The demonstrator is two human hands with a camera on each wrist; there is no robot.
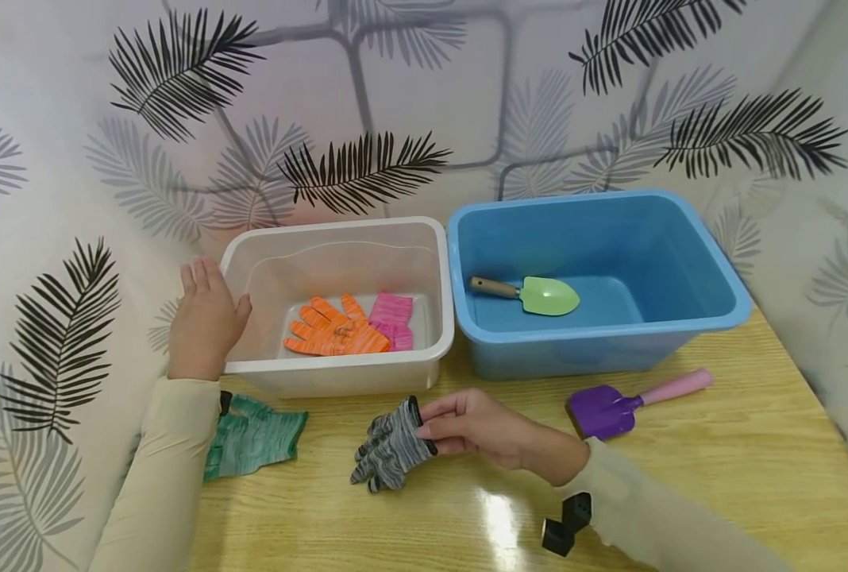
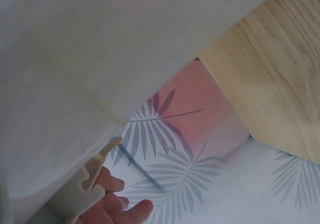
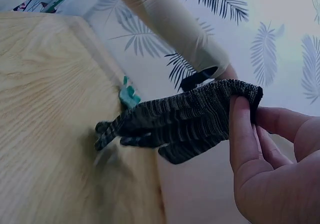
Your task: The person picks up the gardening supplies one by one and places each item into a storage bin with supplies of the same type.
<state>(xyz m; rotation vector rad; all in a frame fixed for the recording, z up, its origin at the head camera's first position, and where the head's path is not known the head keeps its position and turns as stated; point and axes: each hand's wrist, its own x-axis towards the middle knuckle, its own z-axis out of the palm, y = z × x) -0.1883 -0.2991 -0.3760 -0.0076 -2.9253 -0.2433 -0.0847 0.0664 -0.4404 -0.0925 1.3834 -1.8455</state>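
My right hand (image 1: 477, 429) pinches a grey-and-black knit glove (image 1: 393, 446) by its dark cuff. The glove's fingers hang toward the lower left, low over the table, as the right wrist view also shows. At the left end of a whitish plastic bin (image 1: 338, 372), my left hand (image 1: 206, 322) holds the rim. Its fingers (image 2: 112, 204) show under the rim outside in the left wrist view. Inside that bin lie an orange glove (image 1: 338, 330) and a pink knit piece (image 1: 393, 318), partly covered. A green glove (image 1: 256, 437) rests on the table, partly hidden by the left sleeve.
A blue bin (image 1: 567, 353) stands right beside the whitish one, holding a green trowel (image 1: 549, 295) with a wooden handle. In front of it on the wooden table (image 1: 738, 445) lies a purple shovel (image 1: 603, 411) with a pink handle. Leaf-patterned cloth (image 1: 424, 95) hangs behind.
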